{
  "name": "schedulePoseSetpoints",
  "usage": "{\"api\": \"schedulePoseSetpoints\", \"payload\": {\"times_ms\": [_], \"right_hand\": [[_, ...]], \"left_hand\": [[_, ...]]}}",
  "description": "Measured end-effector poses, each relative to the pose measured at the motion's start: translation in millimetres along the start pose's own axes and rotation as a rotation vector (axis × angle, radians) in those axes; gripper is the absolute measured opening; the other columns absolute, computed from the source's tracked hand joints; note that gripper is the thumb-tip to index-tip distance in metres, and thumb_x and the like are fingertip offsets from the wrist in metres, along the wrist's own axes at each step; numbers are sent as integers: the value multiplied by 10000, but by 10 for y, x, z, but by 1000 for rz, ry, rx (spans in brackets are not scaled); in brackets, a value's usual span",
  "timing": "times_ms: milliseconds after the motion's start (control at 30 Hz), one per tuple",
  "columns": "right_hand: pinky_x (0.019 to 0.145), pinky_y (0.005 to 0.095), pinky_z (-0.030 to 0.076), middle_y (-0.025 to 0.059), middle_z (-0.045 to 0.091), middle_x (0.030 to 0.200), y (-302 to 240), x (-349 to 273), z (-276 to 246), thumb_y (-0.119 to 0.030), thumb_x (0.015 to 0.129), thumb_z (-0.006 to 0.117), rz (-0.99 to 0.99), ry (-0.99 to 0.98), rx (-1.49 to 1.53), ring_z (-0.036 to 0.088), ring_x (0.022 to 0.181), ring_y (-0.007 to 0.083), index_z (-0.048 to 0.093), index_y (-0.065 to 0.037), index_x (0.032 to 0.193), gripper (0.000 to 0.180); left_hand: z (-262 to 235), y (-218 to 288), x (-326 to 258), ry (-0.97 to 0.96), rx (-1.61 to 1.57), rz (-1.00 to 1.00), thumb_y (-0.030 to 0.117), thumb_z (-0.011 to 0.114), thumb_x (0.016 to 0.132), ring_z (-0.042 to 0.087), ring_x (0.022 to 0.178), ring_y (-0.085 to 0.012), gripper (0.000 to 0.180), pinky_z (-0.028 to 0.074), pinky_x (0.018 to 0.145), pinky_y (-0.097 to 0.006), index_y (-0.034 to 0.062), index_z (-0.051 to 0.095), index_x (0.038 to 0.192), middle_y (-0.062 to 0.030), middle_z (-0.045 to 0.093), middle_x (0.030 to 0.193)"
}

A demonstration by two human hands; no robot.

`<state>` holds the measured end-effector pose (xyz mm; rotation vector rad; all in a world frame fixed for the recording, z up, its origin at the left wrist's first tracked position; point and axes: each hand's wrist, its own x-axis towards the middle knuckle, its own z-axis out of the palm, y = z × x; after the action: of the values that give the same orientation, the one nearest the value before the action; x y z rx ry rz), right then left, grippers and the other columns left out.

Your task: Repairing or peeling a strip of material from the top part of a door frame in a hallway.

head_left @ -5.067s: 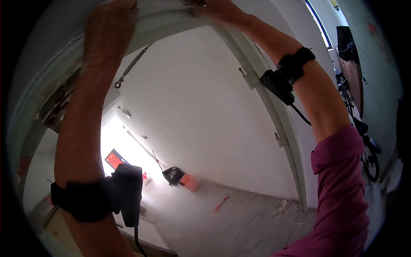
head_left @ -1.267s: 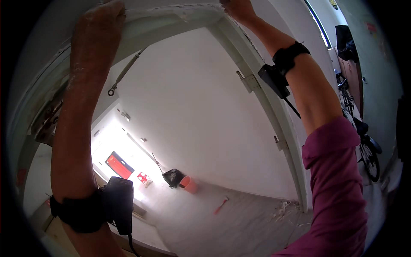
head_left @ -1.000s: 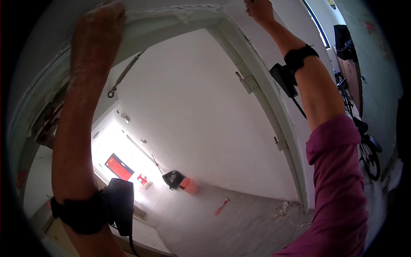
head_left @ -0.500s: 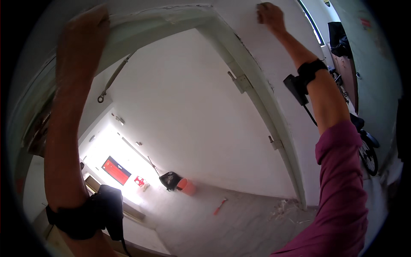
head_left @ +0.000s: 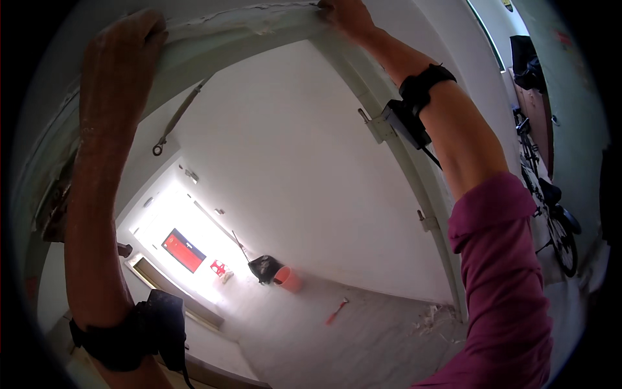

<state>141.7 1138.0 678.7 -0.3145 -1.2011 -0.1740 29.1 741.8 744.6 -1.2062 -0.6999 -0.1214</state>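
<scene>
Both arms are raised to the top of a pale green door frame (head_left: pixel 272 32), where a rough whitish seam (head_left: pixel 220 17) runs between frame and wall. My left hand (head_left: pixel 126 42) is closed at the seam's left end, its knuckles dusty; whatever it may grip is hidden. At the upper right corner of the frame, my right hand (head_left: pixel 348 18) has its fingers curled against the seam's end. What lies inside those fingers cannot be made out. Black straps with small boxes wrap both forearms.
A metal arm (head_left: pixel 176 120) hangs from the frame's top; hinges (head_left: pixel 381 128) stick out on its right side. Beyond are a red-handled hammer (head_left: pixel 337 311), an orange bucket (head_left: pixel 288 279), a black bag (head_left: pixel 264 268) and debris (head_left: pixel 437 319). A bicycle (head_left: pixel 554 220) stands at right.
My right hand has moved left from the bare wall to the frame's upper corner. The left hand stays at nearly the same place on the seam. The view has shifted slightly.
</scene>
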Motion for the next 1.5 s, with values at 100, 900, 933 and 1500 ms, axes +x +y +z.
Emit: {"api": "schedulePoseSetpoints", "payload": {"times_ms": [100,900,933,1500], "right_hand": [[808,503,516,245,716,978,-41,75,-8,-246,889,601,30,-48,-38,675,936,436,730,-40,951,252],[837,498,528,227,722,979,284,-24,-134,-276,915,603,-99,-47,-19,674,963,418,735,-44,943,269],[843,488,529,219,725,980,191,29,-79,-293,921,609,-107,-51,5,675,977,410,740,-51,961,278],[776,524,498,234,702,868,191,183,268,-190,858,566,50,0,-139,662,876,437,709,-43,807,211]], "left_hand": [[49,-138,-9,-68,44,-25,162,661,974,710,800,-284,97,539,744,-410,67,680,974,-139,708,886],[58,2,-23,43,-40,-28,149,633,924,673,847,-396,104,519,756,-482,47,637,904,-184,667,866],[19,-29,-26,61,-19,4,146,631,925,673,849,-400,103,518,761,-484,45,639,904,-185,666,870],[119,-508,-53,-134,68,-50,188,627,976,667,798,-269,125,508,757,-407,65,647,978,-146,666,888]]}}
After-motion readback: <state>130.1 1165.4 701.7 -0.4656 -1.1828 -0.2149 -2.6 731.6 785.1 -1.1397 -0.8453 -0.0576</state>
